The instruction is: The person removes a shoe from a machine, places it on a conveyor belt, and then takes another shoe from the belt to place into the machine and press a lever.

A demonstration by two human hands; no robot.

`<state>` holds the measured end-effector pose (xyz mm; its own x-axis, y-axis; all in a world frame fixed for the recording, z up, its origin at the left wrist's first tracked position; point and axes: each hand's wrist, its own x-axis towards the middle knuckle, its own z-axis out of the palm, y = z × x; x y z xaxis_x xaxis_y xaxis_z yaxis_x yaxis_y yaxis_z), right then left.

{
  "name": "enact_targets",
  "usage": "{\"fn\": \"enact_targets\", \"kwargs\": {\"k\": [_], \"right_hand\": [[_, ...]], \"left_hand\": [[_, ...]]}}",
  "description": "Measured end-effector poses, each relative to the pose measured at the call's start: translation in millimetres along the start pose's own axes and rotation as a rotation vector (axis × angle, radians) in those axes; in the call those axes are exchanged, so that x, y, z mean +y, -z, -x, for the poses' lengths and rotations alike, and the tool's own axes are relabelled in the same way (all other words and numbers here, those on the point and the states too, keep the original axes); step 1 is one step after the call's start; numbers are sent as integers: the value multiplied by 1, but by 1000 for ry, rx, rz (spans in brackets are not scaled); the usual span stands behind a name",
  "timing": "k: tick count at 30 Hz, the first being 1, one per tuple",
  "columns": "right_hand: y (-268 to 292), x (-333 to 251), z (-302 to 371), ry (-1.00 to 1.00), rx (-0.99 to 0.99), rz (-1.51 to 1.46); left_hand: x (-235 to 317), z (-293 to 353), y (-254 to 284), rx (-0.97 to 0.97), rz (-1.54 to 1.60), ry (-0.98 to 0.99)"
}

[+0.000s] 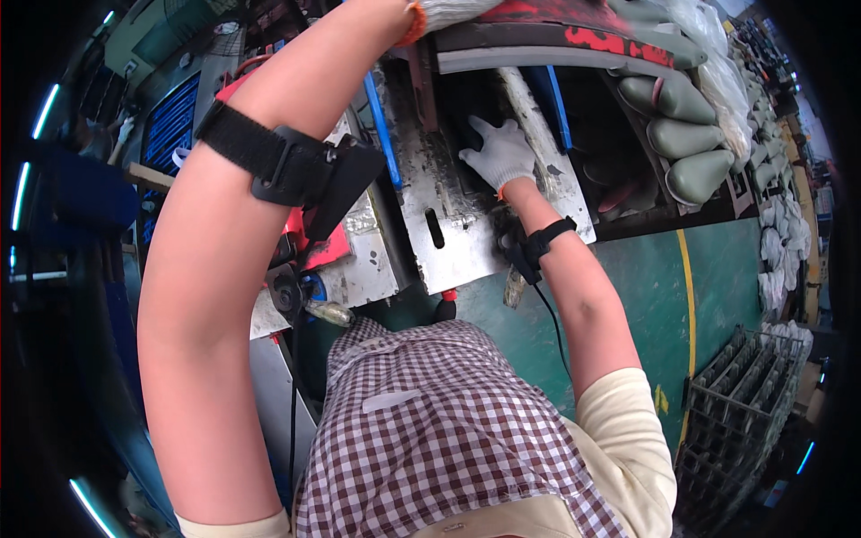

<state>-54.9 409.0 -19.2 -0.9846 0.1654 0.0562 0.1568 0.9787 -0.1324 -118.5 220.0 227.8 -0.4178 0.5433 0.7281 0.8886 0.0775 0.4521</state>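
Note:
My right hand (502, 154), in a white knitted glove with an orange cuff, is open with fingers apart. It hovers over or rests on a dark gap in the worn metal bench (466, 247); I cannot tell if it touches. A pale, scuffed bar (529, 112) runs just beyond its fingers. My left hand (451, 13), gloved the same way, reaches to the top edge beside a dark curved machine part with chipped red paint (547, 40). Its fingers are out of sight, so what it holds, if anything, is hidden.
Several grey-green, shoe-last-like forms (695, 139) line the bench's right side, with clear plastic sheeting (717, 67) behind. A wire rack (744, 386) stands at the lower right, past a yellow floor line (689, 305). Blue strips (383, 134) flank the work area.

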Motion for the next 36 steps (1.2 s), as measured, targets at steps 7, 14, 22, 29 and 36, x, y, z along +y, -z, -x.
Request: {"fn": "enact_targets", "kwargs": {"k": [7, 14, 22, 29, 36], "right_hand": [[-2, -4, 1, -9, 9, 9], [-3, 7, -2, -39, -71, 6], [2, 25, 17, -91, -42, -169], [-9, 94, 110, -179, 254, -403], [-73, 105, 237, -719, 97, -1200]], "left_hand": [[0, 3, -2, -15, -39, 83], [5, 6, -15, -6, -122, 181], [5, 18, -22, 60, -274, 28], [16, 60, -55, 62, -247, -40], [0, 136, -126, 126, -378, -139]]}}
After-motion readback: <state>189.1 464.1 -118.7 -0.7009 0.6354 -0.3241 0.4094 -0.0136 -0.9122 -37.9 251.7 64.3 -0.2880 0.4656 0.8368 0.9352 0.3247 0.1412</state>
